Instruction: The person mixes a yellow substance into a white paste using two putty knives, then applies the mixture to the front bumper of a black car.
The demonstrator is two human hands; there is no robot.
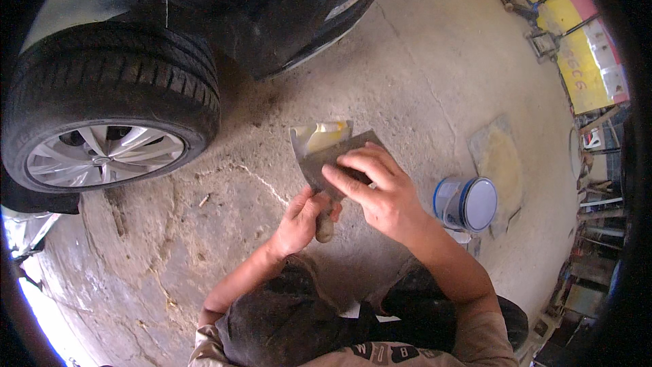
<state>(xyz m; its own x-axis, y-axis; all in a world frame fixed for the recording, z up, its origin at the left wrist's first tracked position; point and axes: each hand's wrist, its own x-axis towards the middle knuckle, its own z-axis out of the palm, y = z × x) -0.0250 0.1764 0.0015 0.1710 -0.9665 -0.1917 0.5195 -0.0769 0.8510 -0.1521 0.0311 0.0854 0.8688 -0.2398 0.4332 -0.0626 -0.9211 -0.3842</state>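
My left hand (302, 219) is closed round the handle of a putty knife (324, 231), its blade pointing away from me. Yellowish and whitish putty (324, 136) lies on the far part of the blade. In my right hand (382, 190) is a dark, flat rectangular spreader (339, 154), with the fingers spread along its face. The spreader lies over the blade, hiding its middle; whether the two touch all along cannot be made out. Both hands are close together above the concrete floor, in front of my knees.
At left stands a car wheel (102, 156) under a dark, partly sanded car body (238, 20). Right of my right arm is a can (468, 204) with a blue rim, beside a stained flat sheet (502, 156). Metal stands (543, 44) and a yellow panel (584, 75) line the far right.
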